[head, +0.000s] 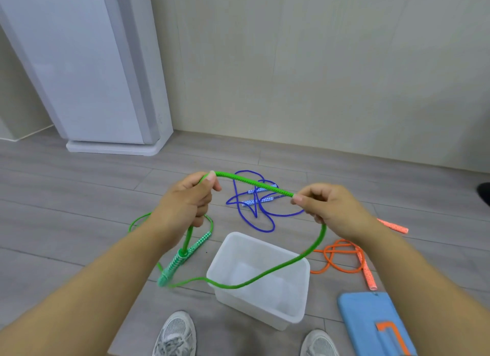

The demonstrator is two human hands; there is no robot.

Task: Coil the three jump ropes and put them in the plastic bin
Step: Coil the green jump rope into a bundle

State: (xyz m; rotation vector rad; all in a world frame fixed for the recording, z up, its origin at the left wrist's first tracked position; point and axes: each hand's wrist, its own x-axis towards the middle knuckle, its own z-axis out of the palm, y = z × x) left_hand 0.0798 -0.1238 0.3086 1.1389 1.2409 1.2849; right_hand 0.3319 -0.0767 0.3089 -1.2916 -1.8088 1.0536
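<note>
At the far left a white appliance (87, 64) stands against the wall, and below it the green jump rope (254, 184) trails a loop on the floor (66, 196). The left hand (185, 202) has its fingers closed on that rope, with one checkered handle (173, 263) dangling beneath it and the second handle lying just beside on the floor. A short taut span runs across to the right hand (328, 207), whose fingers pinch the cord — from there the rope sags limply over the open plastic bin (258, 278), which looks empty. Behind the hands lies the blue jump rope (254, 199) in a loose tangle; to the right the orange jump rope (342, 255) sprawls near a blue case (371, 321). The cord seems light, soft and floppy, so it should coil readily but spring open if released; gripping near the handles and gathering even loops into the left hand looks sensible.
</note>
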